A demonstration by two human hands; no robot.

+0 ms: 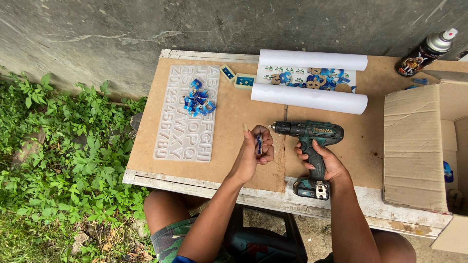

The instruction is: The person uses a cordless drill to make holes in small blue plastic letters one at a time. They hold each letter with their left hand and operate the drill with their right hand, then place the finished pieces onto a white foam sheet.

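Two bare hands work at mid-frame over a worn fibreboard tabletop [229, 122]: the left hand [254, 153] has its grip closed on a small flat blue piece [259, 144], held upright, and the right hand [325, 163] is wrapped round the handle of a teal-and-black cordless drill [308, 132], its tip just beside the piece. Upper left lies a translucent letter mould [187, 127] strewn with blue letters [198, 97]; a half-unrolled white paper roll [312, 80] sits above, a cardboard box [414, 146], cut off, at right.

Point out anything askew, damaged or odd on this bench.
The spray can lies tipped on its side at the far right corner. The bench's front edge shows chipped, peeling paint. Blue letters sit heaped loose on the mould.
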